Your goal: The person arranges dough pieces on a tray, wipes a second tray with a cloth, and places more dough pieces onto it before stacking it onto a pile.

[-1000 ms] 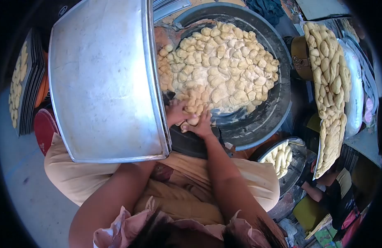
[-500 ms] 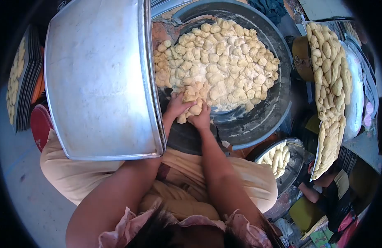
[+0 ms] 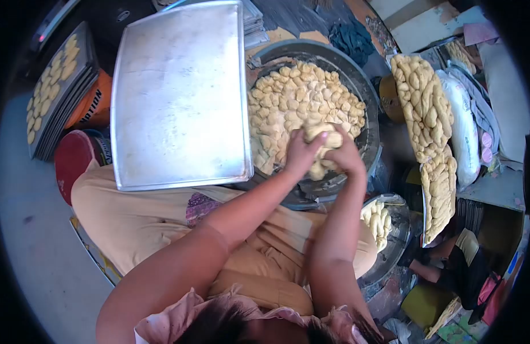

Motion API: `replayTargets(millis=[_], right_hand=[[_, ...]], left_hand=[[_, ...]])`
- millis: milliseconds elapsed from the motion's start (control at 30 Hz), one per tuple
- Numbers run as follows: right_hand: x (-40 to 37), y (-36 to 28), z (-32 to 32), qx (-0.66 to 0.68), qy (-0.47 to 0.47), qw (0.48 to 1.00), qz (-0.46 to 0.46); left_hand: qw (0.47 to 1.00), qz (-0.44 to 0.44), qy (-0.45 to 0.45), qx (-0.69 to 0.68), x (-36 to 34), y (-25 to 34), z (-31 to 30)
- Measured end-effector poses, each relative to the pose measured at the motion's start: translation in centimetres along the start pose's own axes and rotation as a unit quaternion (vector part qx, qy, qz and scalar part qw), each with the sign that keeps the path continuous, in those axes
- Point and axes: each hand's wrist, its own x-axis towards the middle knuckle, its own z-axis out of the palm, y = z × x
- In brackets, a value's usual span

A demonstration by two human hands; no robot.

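Shows a dough lump (image 3: 324, 138) clasped between left hand (image 3: 301, 153) and right hand (image 3: 346, 156), fingers curled shut round it, above the near rim of the dough-filled basin (image 3: 365, 94), metal tray (image 3: 179, 97) lying leftward, nearer the left hand.

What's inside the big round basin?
Small dough pieces heap inside the basin; the left hand and right hand clasp one dough lump. The heap hides most of the floor.
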Motion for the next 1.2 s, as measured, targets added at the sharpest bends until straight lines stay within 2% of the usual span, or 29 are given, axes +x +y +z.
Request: replayTargets(millis=[33, 100, 133, 233, 367, 433, 500, 533, 567, 633, 733, 767, 833, 900, 933, 967, 1033, 1067, 1167, 1200], right_hand=[[-1.0, -2.1, -1.1, -0.02, 0.016, 0.999, -0.031], [-3.5, -7.9, -2.1, 0.044, -0.001, 0.995, -0.089], [-4.5, -10.5, -2.2, 0.004, 0.018, 0.995, -0.1], [-5.3, -15.5, -0.9, 0.015, 0.014, 0.977, -0.211], [-3.7, -20.9, 4.6, 0.038, -0.008, 0.95, -0.31], [-4.7, -24.2, 8.9, 0.058, -0.01, 0.951, -0.303], [-2.8, -24.4, 14.1, 0.072, -0.004, 0.943, -0.325], [-0.5, -22.3, 17.4, 0.016, 0.018, 0.933, -0.358], [1.3, -21.0, 20.2, -0.04, 0.043, 0.919, -0.39], [0.2, -21.6, 22.9, -0.226, 0.085, 0.926, -0.289], [1.2, -22.2, 23.5, -0.25, 0.051, 0.923, -0.287], [1.6, -22.3, 23.4, -0.261, 0.048, 0.92, -0.287], [1.9, -23.1, 21.6, -0.287, -0.022, 0.917, -0.275], [1.5, -24.9, 19.4, -0.326, -0.084, 0.909, -0.247], [0.8, -25.2, 19.0, -0.325, -0.027, 0.903, -0.28], [0.7, -26.1, 18.4, -0.318, -0.027, 0.907, -0.276], [1.0, -27.6, 18.1, -0.303, -0.027, 0.914, -0.267], [1.3, -27.8, 18.8, -0.261, 0.038, 0.915, -0.305], [2.6, -29.7, 20.2, -0.148, 0.09, 0.935, -0.31], [4.1, -29.5, 20.8, -0.098, 0.047, 0.944, -0.312]], left_hand=[[0.998, 0.034, 0.021, 0.042, -0.6, 2.5, 0.7], [0.994, 0.1, 0.01, 0.034, -1.4, 6.8, 0.8], [0.99, 0.133, 0.015, 0.041, -1.5, 8.5, 0.5], [0.986, 0.165, 0.004, -0.038, -1.5, 13.8, -2.2], [0.976, 0.193, 0.062, -0.075, -1.3, 19.2, -9.0], [0.979, 0.168, 0.063, -0.1, -2.0, 21.3, -13.6], [0.963, 0.236, 0.121, 0.056, -0.5, 19.7, -19.5], [0.934, 0.261, 0.15, 0.192, -1.0, 20.2, -21.8], [0.883, 0.26, 0.192, 0.34, -0.1, 18.6, -24.4], [0.798, 0.145, 0.218, 0.543, 0.2, 18.2, -28.2], [0.877, 0.14, 0.064, 0.456, 1.0, 20.9, -32.5], [0.889, 0.131, 0.055, 0.435, 1.3, 21.4, -33.1], [0.913, 0.11, 0.037, 0.39, 1.4, 22.7, -33.9], [0.884, 0.122, 0.039, 0.449, 2.6, 23.1, -35.3], [0.859, 0.111, 0.043, 0.498, 2.4, 24.5, -35.3], [0.831, 0.099, 0.046, 0.546, 2.4, 25.3, -35.5], [0.793, 0.179, 0.059, 0.579, 4.2, 24.4, -37.2], [0.772, 0.219, 0.067, 0.593, 5.2, 24.2, -38.0], [0.895, 0.065, 0.034, 0.44, 8.8, 25.0, -39.5], [0.909, 0.042, 0.017, 0.413, 9.3, 25.8, -39.8]])
